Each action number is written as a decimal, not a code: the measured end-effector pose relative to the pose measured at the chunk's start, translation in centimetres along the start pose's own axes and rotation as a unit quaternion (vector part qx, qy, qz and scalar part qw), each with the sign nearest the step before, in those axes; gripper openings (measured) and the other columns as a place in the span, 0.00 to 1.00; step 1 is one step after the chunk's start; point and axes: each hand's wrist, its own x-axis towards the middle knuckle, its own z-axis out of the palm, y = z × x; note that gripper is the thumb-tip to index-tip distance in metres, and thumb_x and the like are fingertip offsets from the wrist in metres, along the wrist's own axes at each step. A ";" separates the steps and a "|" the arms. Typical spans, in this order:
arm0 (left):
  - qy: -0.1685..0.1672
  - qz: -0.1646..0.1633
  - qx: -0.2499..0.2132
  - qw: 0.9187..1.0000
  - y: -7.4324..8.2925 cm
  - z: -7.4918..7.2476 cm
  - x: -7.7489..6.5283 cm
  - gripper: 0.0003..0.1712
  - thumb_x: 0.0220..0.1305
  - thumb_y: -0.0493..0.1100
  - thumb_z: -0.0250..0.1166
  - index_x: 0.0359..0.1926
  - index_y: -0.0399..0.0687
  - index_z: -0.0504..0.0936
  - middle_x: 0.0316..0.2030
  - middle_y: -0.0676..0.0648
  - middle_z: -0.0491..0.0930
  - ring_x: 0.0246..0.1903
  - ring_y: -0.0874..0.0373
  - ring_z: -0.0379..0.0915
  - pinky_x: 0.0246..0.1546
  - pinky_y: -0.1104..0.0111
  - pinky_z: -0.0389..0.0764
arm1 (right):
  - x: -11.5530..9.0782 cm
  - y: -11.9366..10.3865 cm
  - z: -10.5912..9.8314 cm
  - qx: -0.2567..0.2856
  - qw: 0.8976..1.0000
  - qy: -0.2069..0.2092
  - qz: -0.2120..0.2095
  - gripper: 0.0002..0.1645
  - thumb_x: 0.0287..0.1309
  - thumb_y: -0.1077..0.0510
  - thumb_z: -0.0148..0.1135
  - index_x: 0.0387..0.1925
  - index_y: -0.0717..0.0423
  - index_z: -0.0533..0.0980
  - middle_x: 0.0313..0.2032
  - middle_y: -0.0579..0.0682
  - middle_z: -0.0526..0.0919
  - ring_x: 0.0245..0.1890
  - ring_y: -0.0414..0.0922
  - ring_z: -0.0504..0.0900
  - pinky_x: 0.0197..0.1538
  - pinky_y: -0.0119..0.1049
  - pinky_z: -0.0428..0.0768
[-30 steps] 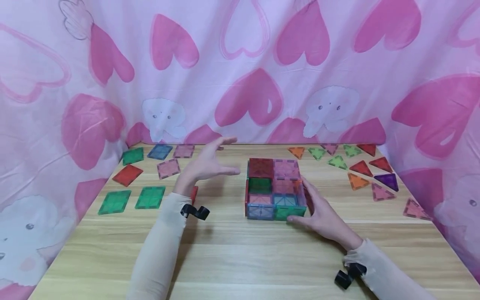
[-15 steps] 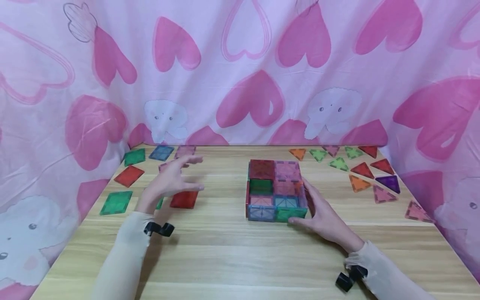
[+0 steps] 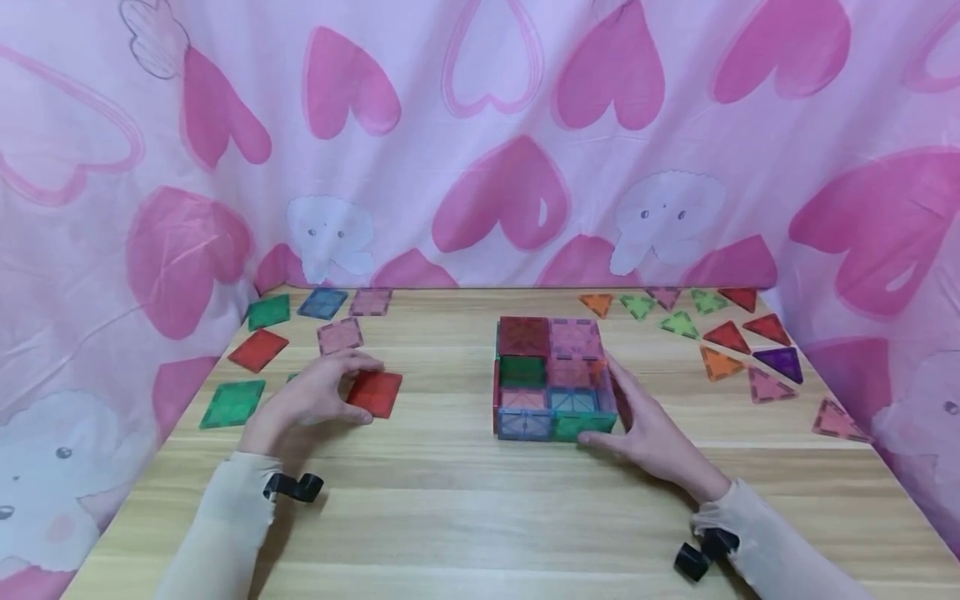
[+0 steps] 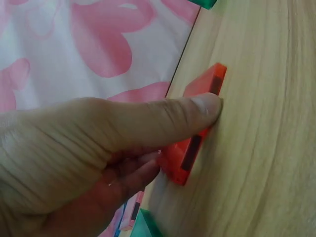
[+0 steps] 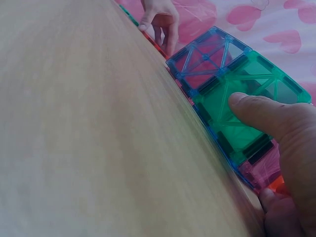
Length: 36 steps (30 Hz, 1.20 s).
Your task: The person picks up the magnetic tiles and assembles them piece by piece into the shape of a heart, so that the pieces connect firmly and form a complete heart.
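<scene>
My left hand pinches a red square magnetic tile low over the table, left of the middle. In the left wrist view the thumb presses along the near edge of this tile, while the fingers reach its far edge. A low box built of coloured magnetic tiles stands at the middle of the table. My right hand grips its near right corner. The thumb lies on the green front tile in the right wrist view, and the other fingers are partly hidden along the right side.
Several square tiles lie at the left, among them a green tile, a red tile and a pink tile. Triangular tiles, such as a purple triangle, spread over the right back. A pink heart-patterned curtain hangs behind the table.
My left hand has moved left and down from beside the box, and its fingers have closed on the red square tile. My right hand stays at the box.
</scene>
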 end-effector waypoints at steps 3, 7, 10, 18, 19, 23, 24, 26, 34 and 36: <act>0.003 -0.008 0.001 1.000 0.2 0.4 0.2 0.46 0.55 0.45 0.90 0.74 0.47 0.82 0.71 0.40 0.79 0.65 0.42 0.76 0.65 0.43 0.84 | -0.1 0.1 -0.1 -0.001 1.000 -0.001 -0.001 0.73 0.61 0.44 0.86 0.91 0.25 0.43 0.87 0.45 0.57 0.85 0.55 0.61 0.73 0.15 0.62; 0.020 -0.010 0.001 1.000 0.5 1.2 0.6 0.46 0.53 0.48 0.90 0.72 0.47 0.83 0.64 0.45 0.84 0.58 0.47 0.78 0.60 0.48 0.87 | -0.1 0.1 -0.2 0.003 1.000 -0.002 -0.001 0.73 0.61 0.44 0.86 0.91 0.25 0.44 0.87 0.45 0.57 0.85 0.54 0.61 0.73 0.15 0.62; 0.033 -0.007 -0.009 0.999 0.9 1.8 0.8 0.47 0.51 0.52 0.91 0.71 0.48 0.83 0.62 0.47 0.84 0.57 0.50 0.78 0.58 0.51 0.87 | -0.1 0.1 -0.1 0.010 1.000 -0.001 -0.003 0.73 0.61 0.46 0.86 0.91 0.26 0.44 0.87 0.45 0.58 0.85 0.54 0.61 0.74 0.16 0.62; 0.098 0.002 -0.073 0.993 4.9 2.1 1.1 0.43 0.57 0.59 0.86 0.72 0.62 0.82 0.65 0.56 0.82 0.63 0.51 0.75 0.63 0.41 0.84 | -0.1 -0.2 -0.1 0.004 1.000 0.000 -0.006 0.73 0.60 0.45 0.86 0.91 0.30 0.45 0.88 0.48 0.57 0.86 0.54 0.60 0.74 0.16 0.62; 0.111 0.022 -0.077 0.991 5.7 2.0 1.4 0.42 0.58 0.59 0.86 0.72 0.62 0.83 0.64 0.56 0.83 0.62 0.52 0.76 0.63 0.39 0.83 | -0.1 -0.2 -0.1 -0.004 1.000 0.002 -0.005 0.73 0.60 0.44 0.86 0.91 0.30 0.45 0.88 0.49 0.57 0.86 0.55 0.60 0.74 0.15 0.61; 0.145 0.112 -0.101 0.978 9.3 1.7 3.2 0.41 0.55 0.57 0.87 0.69 0.57 0.86 0.61 0.57 0.85 0.57 0.55 0.79 0.60 0.42 0.84 | -0.1 -0.1 -0.3 -0.027 1.000 0.009 -0.001 0.72 0.60 0.42 0.85 0.91 0.29 0.45 0.88 0.51 0.57 0.86 0.55 0.59 0.73 0.13 0.58; 0.147 0.134 -0.102 0.975 10.3 1.8 3.7 0.41 0.55 0.57 0.87 0.69 0.56 0.86 0.61 0.57 0.86 0.56 0.56 0.80 0.59 0.44 0.85 | -0.1 -0.1 -0.3 -0.028 1.000 0.009 -0.001 0.72 0.60 0.42 0.85 0.91 0.28 0.45 0.88 0.51 0.57 0.86 0.55 0.59 0.73 0.13 0.58; 0.144 0.164 -0.106 0.970 12.2 2.2 4.7 0.42 0.55 0.57 0.87 0.69 0.54 0.86 0.61 0.56 0.85 0.57 0.57 0.80 0.59 0.48 0.86 | -0.2 -0.1 -0.3 -0.024 1.000 0.009 -0.001 0.72 0.61 0.42 0.85 0.91 0.28 0.45 0.88 0.51 0.58 0.86 0.55 0.60 0.73 0.13 0.59; 0.126 0.236 -0.097 0.959 18.8 5.6 8.4 0.43 0.54 0.59 0.86 0.68 0.50 0.86 0.60 0.55 0.85 0.60 0.60 0.76 0.61 0.53 0.86 | -0.1 -0.2 0.1 0.002 1.000 0.007 -0.003 0.71 0.61 0.44 0.85 0.91 0.32 0.47 0.87 0.51 0.58 0.85 0.55 0.63 0.73 0.15 0.63; 0.124 0.246 -0.100 0.956 20.1 6.5 9.2 0.42 0.55 0.59 0.86 0.68 0.50 0.86 0.60 0.54 0.85 0.60 0.60 0.76 0.57 0.57 0.88 | 0.0 -0.1 0.2 -0.002 1.000 0.009 -0.006 0.71 0.61 0.44 0.85 0.91 0.31 0.47 0.87 0.51 0.59 0.84 0.55 0.64 0.72 0.16 0.65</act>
